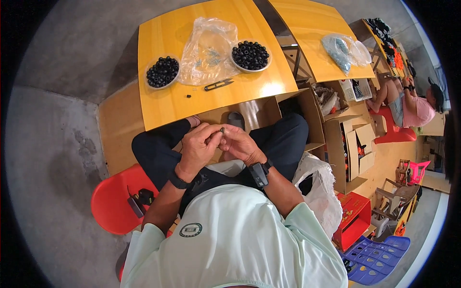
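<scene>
My left hand (200, 146) and my right hand (240, 145) meet above my lap, just off the near edge of the yellow table (158, 108). Both are closed, fingertips pinched together around a small dark bead-like piece (222, 130). Its exact shape is mostly covered by the fingers. On the table, a bowl of black beads (163, 72) stands at left and a second bowl of black beads (249, 55) at right. Between them lies a clear plastic bag (204, 36) with small bluish pieces. Nearer me are black thread snips (218, 85) and a single black bead (188, 96).
A red chair (113, 201) at left bears small dark items. Open cardboard boxes (348, 149) and a white sack (319, 187) stand at right. Another yellow table (312, 24) holds a bag of bluish pieces (338, 50). Farther right a person (418, 108) sits on a red chair.
</scene>
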A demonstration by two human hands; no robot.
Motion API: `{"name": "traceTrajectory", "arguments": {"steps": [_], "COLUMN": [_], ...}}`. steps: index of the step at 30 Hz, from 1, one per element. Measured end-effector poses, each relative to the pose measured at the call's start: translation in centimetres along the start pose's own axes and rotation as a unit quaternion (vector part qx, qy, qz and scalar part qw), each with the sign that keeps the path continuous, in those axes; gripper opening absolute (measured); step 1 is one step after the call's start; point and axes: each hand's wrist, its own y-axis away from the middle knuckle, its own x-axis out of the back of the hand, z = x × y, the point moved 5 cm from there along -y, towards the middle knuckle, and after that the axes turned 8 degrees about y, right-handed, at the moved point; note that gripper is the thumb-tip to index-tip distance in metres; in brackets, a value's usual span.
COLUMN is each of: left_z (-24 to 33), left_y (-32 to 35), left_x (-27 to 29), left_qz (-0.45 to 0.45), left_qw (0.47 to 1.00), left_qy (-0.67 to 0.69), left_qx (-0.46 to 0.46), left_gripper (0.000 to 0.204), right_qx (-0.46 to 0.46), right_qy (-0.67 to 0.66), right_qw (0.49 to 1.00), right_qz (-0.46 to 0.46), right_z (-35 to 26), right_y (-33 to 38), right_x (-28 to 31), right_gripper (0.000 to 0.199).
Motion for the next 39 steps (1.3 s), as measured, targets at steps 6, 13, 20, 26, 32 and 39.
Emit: {"name": "traceTrajectory", "arguments": {"steps": [6, 13, 20, 26, 32, 39], "left_z": [-1.2, -2.8, -10.6, -13.6, -14.6, -9.0], "left_y": [0.4, 0.4, -4.5, -6.2, -5.9, -3.3], "left_x": [-0.3, 0.0, 5.7, 5.2, 4.9, 3.2], "left_qz": [0.004, -0.061, 0.071, 0.048, 0.056, -0.014], "left_qw": [0.994, 0.984, 0.981, 0.980, 0.980, 0.973], "left_qy": [0.095, 0.107, -0.099, -0.188, -0.181, 0.069], "left_qx": [0.055, 0.127, 0.149, 0.035, 0.056, 0.218], "left_gripper": [0.017, 0.020, 0.021, 0.021, 0.018, 0.016], "right_qx": [-0.013, -0.029, -0.004, -0.001, 0.002, 0.012], "right_qy": [-0.041, -0.055, -0.058, -0.055, -0.058, -0.041], "right_qw": [0.999, 0.998, 0.998, 0.998, 0.998, 0.999], "right_qz": [0.012, 0.003, -0.026, 0.009, -0.005, 0.020], "right_z": [0.5, 0.7, -0.2, -0.3, -0.2, -0.8], "right_y": [-0.2, 0.4, 0.1, 0.4, 0.3, 0.1], "right_x": [-0.1, -0.2, -0.4, -0.4, 0.1, -0.6], "right_gripper": [0.026, 0.025, 0.023, 0.024, 0.024, 0.024]}}
